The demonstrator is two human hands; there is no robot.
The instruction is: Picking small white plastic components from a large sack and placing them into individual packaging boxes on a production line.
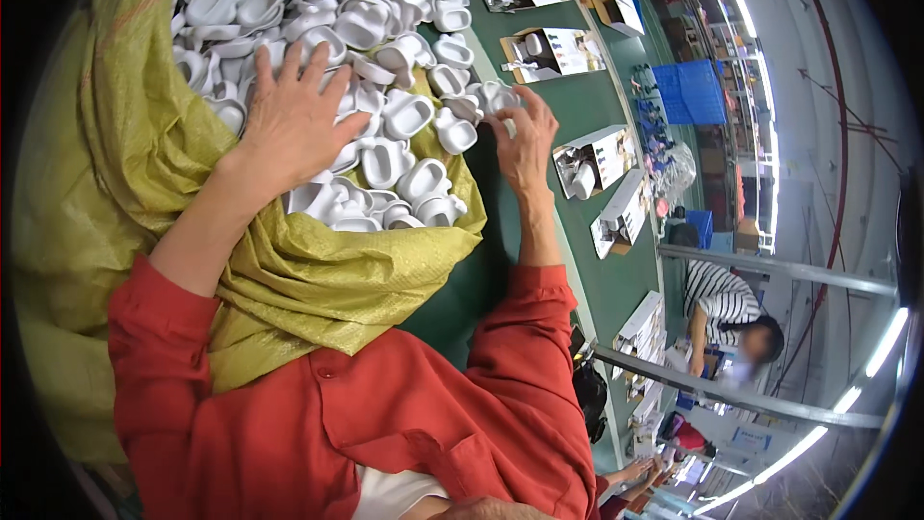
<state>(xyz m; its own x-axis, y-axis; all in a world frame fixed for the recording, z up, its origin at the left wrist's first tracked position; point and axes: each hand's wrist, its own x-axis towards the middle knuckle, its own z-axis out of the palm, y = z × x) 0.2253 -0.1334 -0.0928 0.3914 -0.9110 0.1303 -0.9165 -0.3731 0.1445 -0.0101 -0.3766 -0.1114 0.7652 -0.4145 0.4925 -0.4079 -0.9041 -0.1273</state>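
A large heap of small white plastic parts [361, 27], each an oval dish with a short tab, spills out of a yellow-green woven sack [337, 270]. My left hand [296, 120] lies on the heap with its fingers spread and grips nothing. At the heap's right edge, my right hand [527, 140] is bent over, its thumb and forefinger pinching one white plastic part [494, 96]. Several more of these parts lie close beside it. My fingers partly hide the pinched part.
Right of the heap, a green conveyor belt [602, 217] carries several open printed boxes [568, 51] with white items inside. Beyond stand a blue crate [688, 91] and shelves. A metal bar [731, 380] crosses at lower right, near a person in a striped shirt [722, 294].
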